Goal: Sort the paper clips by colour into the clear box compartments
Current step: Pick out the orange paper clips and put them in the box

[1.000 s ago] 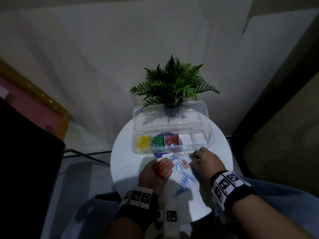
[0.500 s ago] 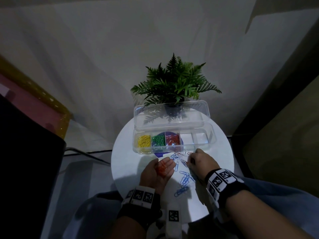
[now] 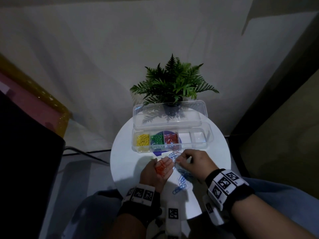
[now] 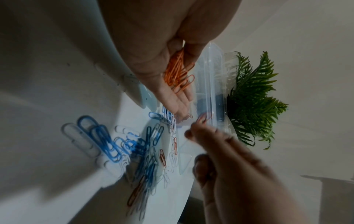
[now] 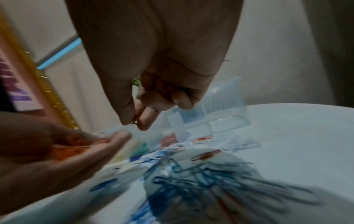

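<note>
The clear box (image 3: 172, 147) stands open at the back of the round white table (image 3: 127, 163). Its left compartments hold yellow clips (image 3: 143, 140), green clips (image 3: 156, 139) and red clips (image 3: 170, 138); the two right compartments look empty. My left hand (image 3: 159, 169) lies palm up with a heap of orange clips (image 4: 177, 74) on it, its fingers nearly straight. My right hand (image 5: 134, 122) pinches one orange clip (image 4: 204, 119) between thumb and forefinger, just right of the left fingertips. Blue clips (image 3: 183, 177) and a few orange ones (image 4: 162, 156) lie loose beneath.
A potted fern (image 3: 172, 83) stands behind the box's raised lid (image 3: 169, 114). The table is small, and its edge is close on every side. My knees are under its near edge. A dark object (image 3: 25, 161) fills the left.
My right hand has moved left from the loose pile toward the left palm, lifting one orange clip. The left hand has stayed in place with its heap.
</note>
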Motion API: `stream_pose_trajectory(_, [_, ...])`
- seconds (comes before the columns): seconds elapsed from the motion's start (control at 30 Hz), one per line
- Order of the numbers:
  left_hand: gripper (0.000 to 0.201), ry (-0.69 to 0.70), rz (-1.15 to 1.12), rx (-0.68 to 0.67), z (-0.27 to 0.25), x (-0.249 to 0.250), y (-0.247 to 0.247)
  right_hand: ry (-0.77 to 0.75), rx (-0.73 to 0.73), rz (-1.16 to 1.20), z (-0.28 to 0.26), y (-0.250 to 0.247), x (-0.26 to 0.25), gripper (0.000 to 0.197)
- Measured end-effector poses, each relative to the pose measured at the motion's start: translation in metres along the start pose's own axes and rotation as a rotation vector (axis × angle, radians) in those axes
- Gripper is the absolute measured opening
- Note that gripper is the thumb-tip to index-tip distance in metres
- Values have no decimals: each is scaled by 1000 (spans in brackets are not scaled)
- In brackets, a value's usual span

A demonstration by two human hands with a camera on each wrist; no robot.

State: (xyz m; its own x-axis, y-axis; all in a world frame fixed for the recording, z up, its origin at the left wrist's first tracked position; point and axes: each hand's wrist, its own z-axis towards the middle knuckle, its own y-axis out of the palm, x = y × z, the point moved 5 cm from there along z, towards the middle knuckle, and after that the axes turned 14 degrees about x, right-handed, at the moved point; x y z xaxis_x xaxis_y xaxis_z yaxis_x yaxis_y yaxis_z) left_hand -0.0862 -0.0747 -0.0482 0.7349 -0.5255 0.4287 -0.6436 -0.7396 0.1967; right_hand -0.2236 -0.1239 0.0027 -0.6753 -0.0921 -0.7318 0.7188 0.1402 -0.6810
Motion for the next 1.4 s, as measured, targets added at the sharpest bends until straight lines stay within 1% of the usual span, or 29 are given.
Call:
stream_pose_trajectory(0.07, [39,-28,-52,-9,0,-3,0,-77,-53,0,-5,10,-17,6])
stream_pose_trajectory(0.17, [33,-46,-60,-18,3,-5,0,-208,-129,-100,-12,23,-38,13])
stream_pose_trajectory(0.2, [33,-45,-50,-11,2,-6,-1,-237,-154,-132,-14,26,-43,15])
stream_pose_trajectory(0.27, [32,-43,-67,2,0,-4,-2,-251,-152,-129,-14,25,-48,17])
stream_pose_trajectory(0.33, [34,-54,-108,-36,-1,-2,0,-232,-95,-75,-12,20,-44,17])
stream_pose_trajectory(0.4, [39,-63,-158,-84,-2,-1,3,-216,-66,-71,-9,14,-38,14])
stream_pose_trajectory(0.47, [39,-50,-157,-59,-2,1,2,-208,-59,-98,-6,10,-31,12])
stream_pose_trajectory(0.5, [39,-46,-133,-49,-2,2,1,-192,-31,-97,-3,6,-28,11])
stream_pose_trajectory(0.53, [39,-44,-119,-47,-4,3,2,-167,17,-96,1,1,-23,11])
stream_pose_trajectory(0.6, [40,-50,-107,-40,-4,5,2,-69,106,-131,9,-9,-6,15])
stream_pose_trajectory(0.63, [40,-61,-106,-37,-2,5,1,-6,108,-165,12,-13,4,19])
stream_pose_trajectory(0.7, [40,-73,-109,-36,-2,4,0,88,27,-232,14,-13,23,26])
stream_pose_trajectory(0.73, [40,-74,-104,-42,-2,3,1,94,-34,-265,14,-9,30,26])
stream_pose_trajectory(0.8, [41,-72,-91,-49,-3,2,1,63,-135,-357,12,0,37,20])
stream_pose_trajectory(0.83, [41,-71,-88,-48,-3,2,1,56,-151,-392,11,3,39,21])
stream_pose_trajectory(0.9, [40,-70,-84,-46,-3,3,1,76,-172,-370,10,7,42,30])
stream_pose_trajectory(0.97, [41,-71,-94,-43,-5,5,1,62,-150,-338,8,8,42,30])
stream_pose_trajectory(1.07, [41,-67,-95,-42,-5,5,1,19,-60,-328,10,4,44,25])
stream_pose_trajectory(1.13, [41,-67,-97,-44,-4,5,0,10,-68,-344,12,3,46,23])
stream_pose_trajectory(1.23, [41,-72,-92,-41,0,4,0,9,-128,-391,13,4,49,24])
stream_pose_trajectory(1.4, [41,-62,-78,-32,-2,5,0,19,-128,-393,15,5,48,19])
